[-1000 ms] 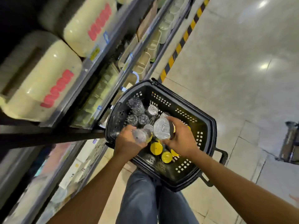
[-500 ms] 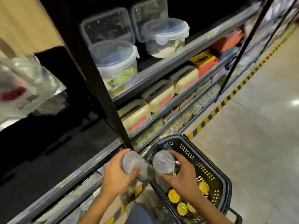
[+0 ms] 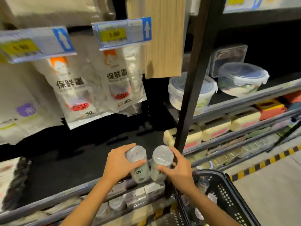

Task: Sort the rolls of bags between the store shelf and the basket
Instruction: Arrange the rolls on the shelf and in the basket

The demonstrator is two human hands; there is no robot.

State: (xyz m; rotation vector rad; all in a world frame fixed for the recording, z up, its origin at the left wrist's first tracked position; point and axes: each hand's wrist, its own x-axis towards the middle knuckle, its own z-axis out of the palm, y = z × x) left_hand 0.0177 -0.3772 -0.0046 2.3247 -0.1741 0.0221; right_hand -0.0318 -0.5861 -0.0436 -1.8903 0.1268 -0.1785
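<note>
Person's got a clear roll (image 3: 138, 162) wrapped in the left hand (image 3: 120, 162) & a second roll (image 3: 160, 160) gripped in the right hand (image 3: 177, 170), both upright, side by side at the shelf (image 3: 65, 170) front edge, prob so they'll stand there, basket (image 3: 228, 190) just below-right.

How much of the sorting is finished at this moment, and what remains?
Done: no released roll shows on the dark shelf. In hand: the left hand grips one roll and the right hand grips another roll, both upright at the shelf's front edge. Left: more rolls lie in the basket, so most of the sorting seems to remain.
</note>
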